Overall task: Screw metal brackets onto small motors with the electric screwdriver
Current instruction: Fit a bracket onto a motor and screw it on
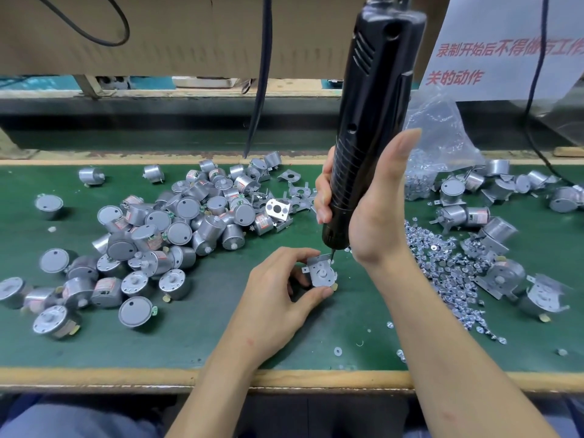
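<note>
With your left grip (278, 289) pinching the small silver bracket-topped motor (320, 273) on the near green worktop (221, 336), hold the black electric screwdriver (369, 121), clasped in your right grip (369, 210), plumb on its far-right corner.

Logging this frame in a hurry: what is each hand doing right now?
Left hand: pinches the bracketed motor.
Right hand: grips the electric screwdriver, bit tip down at that motor.

Electric screwdriver (373, 121) top cut off — sign (505, 49) text cropped right.
</note>
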Demonstrator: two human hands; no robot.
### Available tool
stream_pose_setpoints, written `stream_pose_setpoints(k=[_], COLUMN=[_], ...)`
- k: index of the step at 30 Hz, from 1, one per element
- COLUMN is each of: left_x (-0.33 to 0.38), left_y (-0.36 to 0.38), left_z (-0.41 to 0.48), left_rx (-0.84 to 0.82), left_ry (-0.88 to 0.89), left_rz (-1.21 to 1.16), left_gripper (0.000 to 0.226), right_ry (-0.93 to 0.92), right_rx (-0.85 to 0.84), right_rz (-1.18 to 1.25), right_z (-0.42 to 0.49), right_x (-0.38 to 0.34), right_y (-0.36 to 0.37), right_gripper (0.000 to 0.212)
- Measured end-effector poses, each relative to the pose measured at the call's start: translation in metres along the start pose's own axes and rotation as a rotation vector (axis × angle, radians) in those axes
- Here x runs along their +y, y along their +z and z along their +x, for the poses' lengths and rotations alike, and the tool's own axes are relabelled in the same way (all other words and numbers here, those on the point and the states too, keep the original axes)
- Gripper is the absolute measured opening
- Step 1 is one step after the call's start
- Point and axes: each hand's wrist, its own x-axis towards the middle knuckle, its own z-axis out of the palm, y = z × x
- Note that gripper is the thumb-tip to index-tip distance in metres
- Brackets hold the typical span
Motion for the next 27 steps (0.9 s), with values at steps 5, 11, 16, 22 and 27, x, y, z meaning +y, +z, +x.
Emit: stream_pose_setpoints(k=[5,11,16,22,27], left_x=[-0.001,-0.003,-0.003,-0.004,-0.004], left_y=[0.000,0.002,0.002,0.002,0.003], left_z=[0.000,0.000,0.000,0.001,0.001], left_rx=[0.005,0.002,-0.006,-0.012,-0.012], left_ry=[0.004,0.006,0.018,0.021,0.027], left_rz=[-0.002,0.000,0.015,0.021,0.028], left_gripper=[0.040,0.039,0.039,0.039,0.038], right_ry=[-0.005,-0.002,-0.010,-0.005,0.000], right_rx=[0.015,0.022,0.013,0.018,0.011], right_rz=[0.012,0.010,0.012,0.036,0.035], right_z=[0.001,0.000,0.000,0.000,-0.001], right_x=[-0.002,-0.004,-0.002,0.002,0.006], right_y=[-0.004,-0.008,-0.003,0.001,0.005], right_gripper=[0.079,0.078,0.083,0.080,0.076])
